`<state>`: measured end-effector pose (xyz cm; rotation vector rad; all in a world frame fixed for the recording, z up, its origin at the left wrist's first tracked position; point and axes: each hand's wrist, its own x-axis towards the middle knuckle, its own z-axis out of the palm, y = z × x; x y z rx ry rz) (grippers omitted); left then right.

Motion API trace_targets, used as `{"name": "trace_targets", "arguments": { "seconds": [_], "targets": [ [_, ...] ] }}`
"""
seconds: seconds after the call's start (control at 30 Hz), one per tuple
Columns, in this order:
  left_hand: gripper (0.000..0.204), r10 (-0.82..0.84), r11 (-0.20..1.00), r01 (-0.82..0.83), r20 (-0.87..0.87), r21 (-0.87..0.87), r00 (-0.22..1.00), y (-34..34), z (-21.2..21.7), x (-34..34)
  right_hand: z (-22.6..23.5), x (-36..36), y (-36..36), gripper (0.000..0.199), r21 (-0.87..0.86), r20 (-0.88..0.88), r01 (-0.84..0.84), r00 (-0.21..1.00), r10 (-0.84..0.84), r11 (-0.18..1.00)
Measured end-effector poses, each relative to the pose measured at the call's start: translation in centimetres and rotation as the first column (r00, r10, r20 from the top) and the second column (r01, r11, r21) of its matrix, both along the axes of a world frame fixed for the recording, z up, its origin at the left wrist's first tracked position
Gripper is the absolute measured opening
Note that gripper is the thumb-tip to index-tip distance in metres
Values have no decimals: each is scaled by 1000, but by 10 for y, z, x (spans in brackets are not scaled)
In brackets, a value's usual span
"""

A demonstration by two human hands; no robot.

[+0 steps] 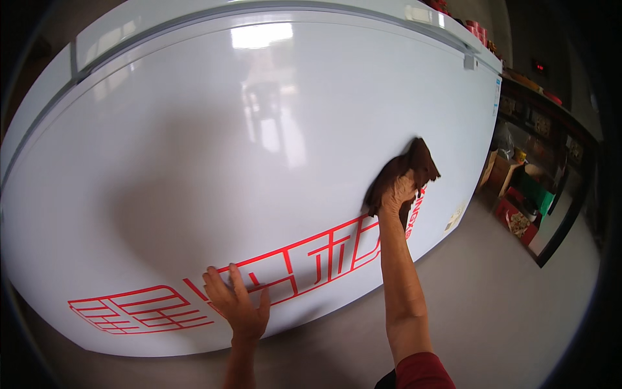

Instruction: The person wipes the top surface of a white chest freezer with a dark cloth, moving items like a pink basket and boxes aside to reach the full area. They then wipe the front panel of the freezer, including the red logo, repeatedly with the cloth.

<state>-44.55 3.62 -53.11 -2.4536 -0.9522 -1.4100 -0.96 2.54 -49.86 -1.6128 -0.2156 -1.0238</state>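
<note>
A large white chest freezer (194, 149) fills most of the view, its glossy front marked with red lettering (291, 262) along the lower part. My right hand (396, 191) presses a dark brown cloth (421, 162) against the front panel, toward the right end of the lettering. The bunched cloth sticks out beyond the fingers, which it partly hides. Lower and to the left, my left hand (240, 301) rests on the panel over the red lettering, fingers spread and holding nothing.
Along the freezer's top edge runs a grey seal (259, 8) under the lid. At the right stands a dark-framed table (551, 107), with cardboard boxes (504, 172) and a red and green carton (518, 217) beneath it. Grey floor (479, 292) lies below.
</note>
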Motion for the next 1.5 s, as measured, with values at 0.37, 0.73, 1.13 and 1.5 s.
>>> {"name": "trace_targets", "arguments": {
  "seconds": [0.37,0.73,1.13,1.5],
  "targets": [
    [71,-85,995,87,38,-49,996,-4,2,4,104,-234,21,30,9,256,-555,805,535,831],
    [76,1,1000,-1,2,1,1000,7,-8,-9,145,-258,6,20,-575,681,-295,344,647,763],
    [69,-242,959,280,389,-42,889,-15,17,-5,202,-260,29,31,-323,570,-461,602,559,826],
    [45,-170,916,336,547,-220,820,-39,18,-49,41,-298,11,11,-752,658,34,98,746,659]
  ]
}}
